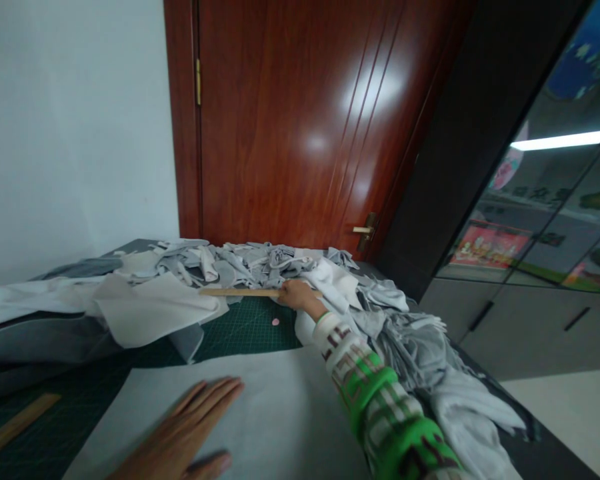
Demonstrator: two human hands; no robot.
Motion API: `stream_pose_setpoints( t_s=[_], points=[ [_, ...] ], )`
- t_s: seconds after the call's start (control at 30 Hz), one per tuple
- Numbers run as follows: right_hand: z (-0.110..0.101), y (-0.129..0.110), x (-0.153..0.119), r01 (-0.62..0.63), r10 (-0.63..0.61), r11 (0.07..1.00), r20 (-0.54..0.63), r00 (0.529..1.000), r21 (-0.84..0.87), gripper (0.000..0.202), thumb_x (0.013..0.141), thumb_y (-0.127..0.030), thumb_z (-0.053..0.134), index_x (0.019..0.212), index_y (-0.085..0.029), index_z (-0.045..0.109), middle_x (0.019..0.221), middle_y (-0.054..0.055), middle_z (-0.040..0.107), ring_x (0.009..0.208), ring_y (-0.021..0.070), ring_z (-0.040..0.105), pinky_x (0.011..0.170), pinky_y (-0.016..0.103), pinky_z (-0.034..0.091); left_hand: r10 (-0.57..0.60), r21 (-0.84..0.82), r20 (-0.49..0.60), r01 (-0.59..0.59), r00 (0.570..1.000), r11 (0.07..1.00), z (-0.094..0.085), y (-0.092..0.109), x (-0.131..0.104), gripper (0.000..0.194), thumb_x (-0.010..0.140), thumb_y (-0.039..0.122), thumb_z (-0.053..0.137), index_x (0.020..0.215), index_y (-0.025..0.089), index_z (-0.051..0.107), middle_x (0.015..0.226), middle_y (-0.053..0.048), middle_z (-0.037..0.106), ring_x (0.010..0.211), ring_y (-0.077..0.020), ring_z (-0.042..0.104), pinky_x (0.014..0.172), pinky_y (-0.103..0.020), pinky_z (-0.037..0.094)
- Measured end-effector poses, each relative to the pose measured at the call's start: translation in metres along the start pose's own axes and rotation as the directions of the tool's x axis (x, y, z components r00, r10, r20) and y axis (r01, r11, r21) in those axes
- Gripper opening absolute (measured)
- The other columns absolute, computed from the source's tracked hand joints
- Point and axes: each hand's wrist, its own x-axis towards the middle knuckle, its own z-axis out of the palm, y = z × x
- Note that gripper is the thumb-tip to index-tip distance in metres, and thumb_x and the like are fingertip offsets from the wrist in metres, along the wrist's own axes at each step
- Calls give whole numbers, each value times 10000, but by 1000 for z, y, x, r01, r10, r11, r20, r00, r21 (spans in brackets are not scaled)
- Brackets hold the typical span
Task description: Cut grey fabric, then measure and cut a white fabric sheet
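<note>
My left hand (185,433) lies flat with its fingers stretched out on a large pale sheet of fabric (275,400) at the front of the table. Farther off, my right hand (296,295) is closed round a thin wooden ruler (240,292), which extends to the left from it, near the far edge of the green cutting mat (250,327). A small pink piece (275,322) lies on the mat just below that hand. White fabric (150,307) is draped over the mat on the left, beneath the ruler's left end.
Grey and white fabric scraps (260,263) are heaped along the back, and more cloth (420,347) is piled down the right side. Another wooden strip (17,427) lies at the lower left. Behind stand a brown door (290,133) and a grey cabinet (540,327).
</note>
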Motion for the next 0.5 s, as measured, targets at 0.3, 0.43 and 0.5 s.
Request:
stream_pose_setpoints(
  t_s=[0.3, 0.43, 0.5],
  points=[
    [9, -12, -11, -17, 16, 999, -39, 999, -34, 389, 927, -345, 670, 1263, -159, 610, 1343, 109, 624, 1259, 279, 571, 1075, 522, 445, -235, 110, -16, 236, 972, 966, -27, -10, 6, 685, 939, 545, 493, 1516, 180, 451, 1572, -109, 445, 1421, -346, 452, 1173, -527, 355],
    [-2, -8, -48, 59, -59, 998, -53, 997, 0, 401, 959, -280, 595, 1335, -148, 554, 1433, 137, 553, 1332, 286, 501, 1103, 487, 401, -371, 182, -54, 374, 927, 909, -43, -27, 2, 708, 942, 520, 407, 1474, 58, 480, 1548, -188, 468, 1411, -359, 456, 1175, -548, 321],
    [-7, -2, -71, 128, -131, 991, 67, 989, 37, 316, 963, -268, 572, 1252, -156, 631, 1285, 119, 665, 1193, 268, 610, 1003, 403, 470, -395, 179, -42, 396, 918, 901, -46, -37, -2, 718, 932, 516, 409, 1470, 44, 464, 1549, -193, 468, 1414, -336, 454, 1183, -507, 314]
  ],
)
